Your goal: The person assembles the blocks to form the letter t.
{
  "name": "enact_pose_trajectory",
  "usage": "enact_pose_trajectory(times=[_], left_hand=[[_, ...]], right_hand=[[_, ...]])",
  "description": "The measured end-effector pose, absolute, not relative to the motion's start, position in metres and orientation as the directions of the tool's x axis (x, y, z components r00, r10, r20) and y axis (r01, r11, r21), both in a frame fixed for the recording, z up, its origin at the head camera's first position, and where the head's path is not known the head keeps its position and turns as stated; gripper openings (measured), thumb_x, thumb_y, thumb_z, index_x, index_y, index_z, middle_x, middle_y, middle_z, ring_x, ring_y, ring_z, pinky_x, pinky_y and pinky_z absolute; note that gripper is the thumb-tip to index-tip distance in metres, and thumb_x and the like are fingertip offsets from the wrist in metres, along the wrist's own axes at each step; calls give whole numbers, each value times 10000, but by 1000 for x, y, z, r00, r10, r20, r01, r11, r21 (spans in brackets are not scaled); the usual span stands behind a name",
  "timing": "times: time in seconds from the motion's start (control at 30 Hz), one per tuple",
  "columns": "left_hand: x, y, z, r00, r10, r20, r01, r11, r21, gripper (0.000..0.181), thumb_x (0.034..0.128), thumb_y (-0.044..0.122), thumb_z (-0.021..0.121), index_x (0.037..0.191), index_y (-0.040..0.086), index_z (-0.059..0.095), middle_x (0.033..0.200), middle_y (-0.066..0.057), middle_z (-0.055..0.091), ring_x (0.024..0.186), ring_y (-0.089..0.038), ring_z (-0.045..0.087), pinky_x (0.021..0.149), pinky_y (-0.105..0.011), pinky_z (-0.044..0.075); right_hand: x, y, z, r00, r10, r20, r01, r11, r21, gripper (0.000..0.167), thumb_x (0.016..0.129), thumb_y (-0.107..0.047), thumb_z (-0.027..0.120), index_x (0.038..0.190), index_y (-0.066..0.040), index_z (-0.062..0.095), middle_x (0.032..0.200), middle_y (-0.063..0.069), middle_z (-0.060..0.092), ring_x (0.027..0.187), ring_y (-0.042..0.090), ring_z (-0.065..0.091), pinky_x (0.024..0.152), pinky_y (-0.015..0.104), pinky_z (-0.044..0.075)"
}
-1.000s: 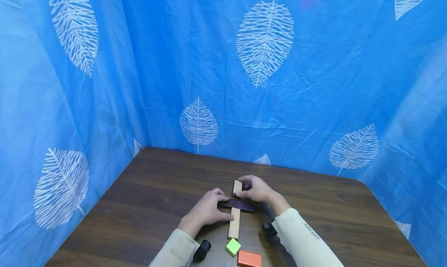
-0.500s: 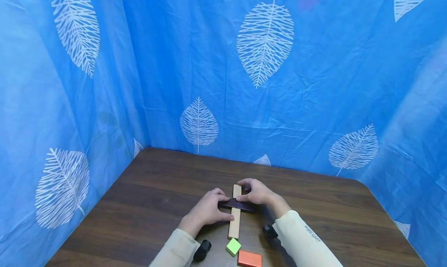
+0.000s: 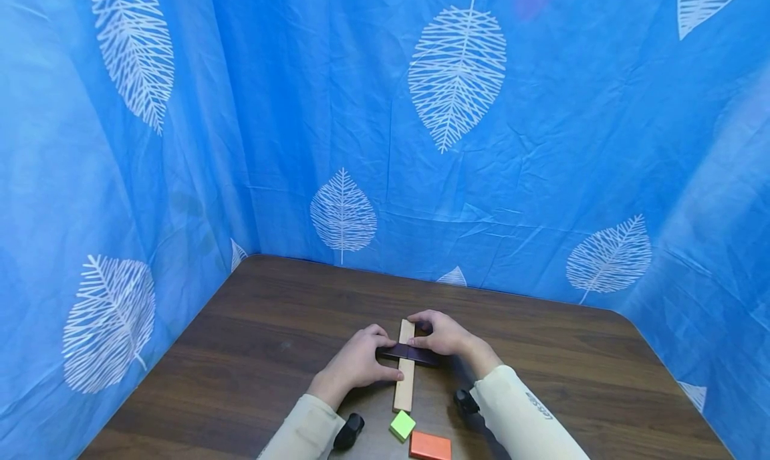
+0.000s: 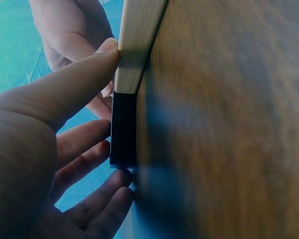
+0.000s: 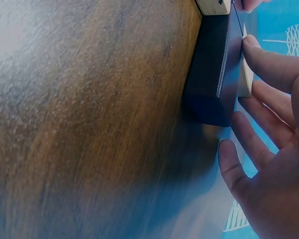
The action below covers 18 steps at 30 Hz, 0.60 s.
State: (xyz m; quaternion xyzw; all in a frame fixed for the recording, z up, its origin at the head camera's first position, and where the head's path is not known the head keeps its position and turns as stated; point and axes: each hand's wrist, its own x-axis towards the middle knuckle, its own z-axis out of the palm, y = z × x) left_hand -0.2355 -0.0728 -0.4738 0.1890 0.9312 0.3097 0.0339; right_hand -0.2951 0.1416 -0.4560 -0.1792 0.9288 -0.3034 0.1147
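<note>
Two dark blocks (image 3: 424, 358) lie end to end as a crossbar on the table. A pale wooden block (image 3: 404, 392) meets them from the near side, and a second pale wooden block (image 3: 406, 330) from the far side. My left hand (image 3: 357, 361) rests its thumb on the near pale block, fingers stretched along the left dark block (image 4: 123, 129). The far pale block is pinched between thumb and index finger of my right hand (image 3: 448, 333). In the right wrist view, the other fingers spread beside the right dark block (image 5: 212, 69).
A green block (image 3: 402, 425) lies just before the near pale block, with an orange-red block (image 3: 430, 445) to its right at the frame's bottom. The brown wooden table (image 3: 289, 313) is backed by blue leaf-patterned curtains (image 3: 385, 146).
My right hand has brought the far pale block towards me, from a gap to against the dark blocks, then shifted it slightly left. My left hand has stayed in place.
</note>
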Motion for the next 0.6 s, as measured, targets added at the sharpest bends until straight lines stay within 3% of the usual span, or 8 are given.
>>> enact_pose_trajectory(times=[0.2,0.33,0.6], left_hand=[[-235,-73,-474,-928,369,51,324,732,599,613,756,469,876,1221,95,736,1148,15,578,1069,-211,545,932,-432,490],[-236,-72,-475,-926,374,53,329,731,598,610,754,468,878,1217,96,738,1143,14,577,1065,-212,546,932,-430,488],[-236,-72,-474,-929,365,54,323,735,596,618,750,483,875,1219,103,739,1150,13,579,1063,-209,547,928,-429,492]], right_hand=[[-294,141,-455,-912,-397,-107,-258,756,-602,457,887,-231,795,1303,-96,660,1269,126,621,1153,348,585,959,539,471],[-293,142,-455,-908,-400,-123,-252,759,-601,547,846,-294,834,1323,-105,646,1285,135,614,1173,353,574,980,553,457],[-294,149,-454,-832,-545,-103,-377,692,-615,729,697,-311,946,1341,-128,658,1346,97,586,1249,348,513,1043,569,392]])
